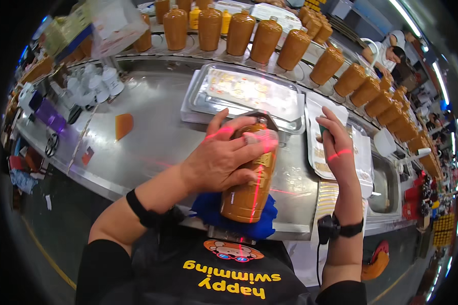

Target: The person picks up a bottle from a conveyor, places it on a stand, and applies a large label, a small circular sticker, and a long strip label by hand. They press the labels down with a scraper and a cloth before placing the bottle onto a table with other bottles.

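A glossy brown bottle point(248, 202) with raised gold characters lies tilted before me, its neck away from me. Under its lower end is a blue cloth point(269, 217), and a dark angular rest point(273, 121) shows behind the neck. My left hand point(229, 156) lies over the bottle's upper part, fingers across its front and blurred at the tips. A pale patch under those fingertips is too blurred to name. Over the right-hand tray point(313, 152), my right hand point(337, 143) is raised, with a small dark green piece point(322, 129) between thumb and fingers. Red laser lines cross the bottle and both hands.
Brown bottles point(240, 32) line a curved conveyor beyond the steel table point(156, 95). A metal tray point(206, 103) holds a sheet of decals. Plastic squeeze bottles point(112, 82) and an amber scraper point(124, 126) are left; a sink point(385, 190) is right. People work farther off.
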